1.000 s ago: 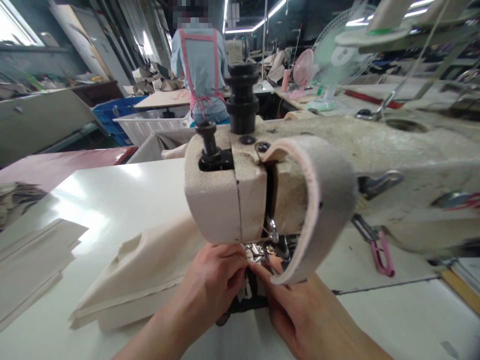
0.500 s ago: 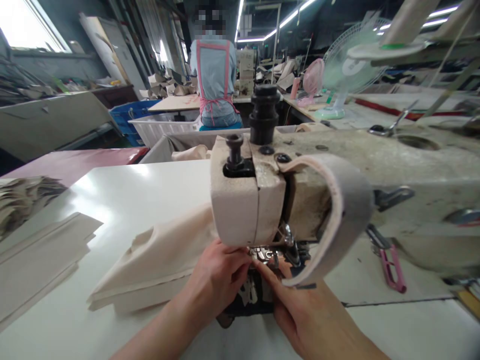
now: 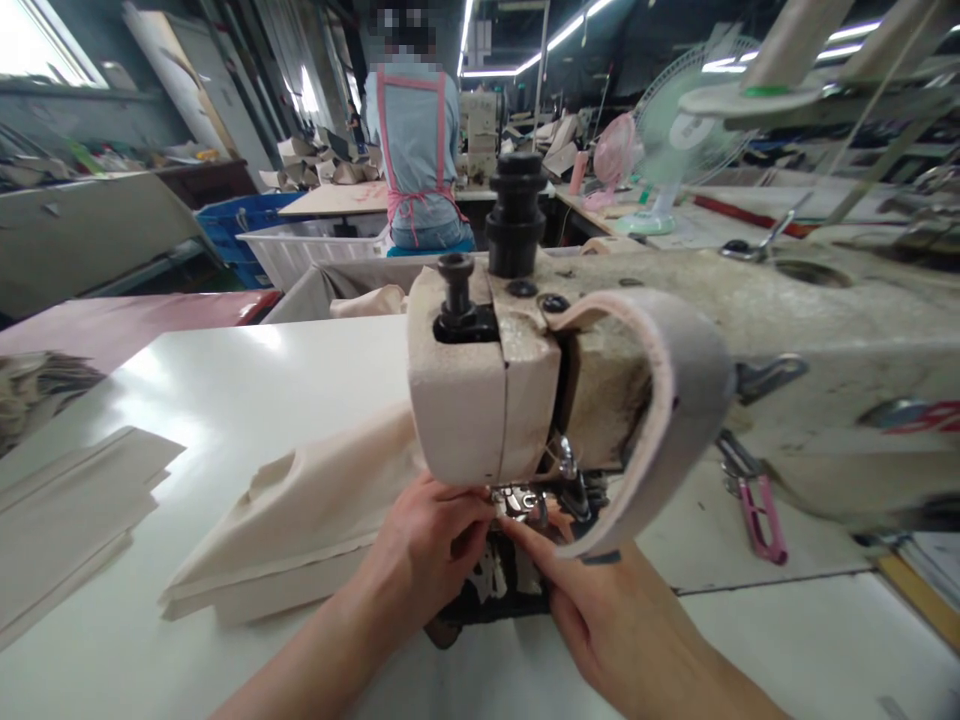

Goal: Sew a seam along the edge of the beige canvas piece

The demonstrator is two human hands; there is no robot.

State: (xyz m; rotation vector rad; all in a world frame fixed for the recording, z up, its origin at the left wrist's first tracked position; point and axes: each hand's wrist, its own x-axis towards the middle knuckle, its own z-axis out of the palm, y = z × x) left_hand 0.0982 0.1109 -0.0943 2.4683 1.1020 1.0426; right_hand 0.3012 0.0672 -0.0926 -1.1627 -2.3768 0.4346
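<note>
In the middle, the head of a sewing machine stands over the white table. My left hand is closed just left of the presser foot, fingertips pinching the edge of a cream fabric piece. That fabric is folded and spreads leftward across the table. From the right, my right hand reaches in with one finger stretched out to the foot, close to my left fingertips. Its other fingers are partly hidden behind a curved pale strap on the machine. The fabric under the foot is mostly covered by my hands.
Flat cream pieces lie at the left, with a stack of cloth behind. Pink-handled thread snips rest right of the strap. Beyond the machine, a person in an apron sits facing away, near a white basket and a green fan.
The whole view has shifted slightly, so the scene sits a little further left and higher. Both hands stay at the presser foot, and the fabric looks nearly unchanged.
</note>
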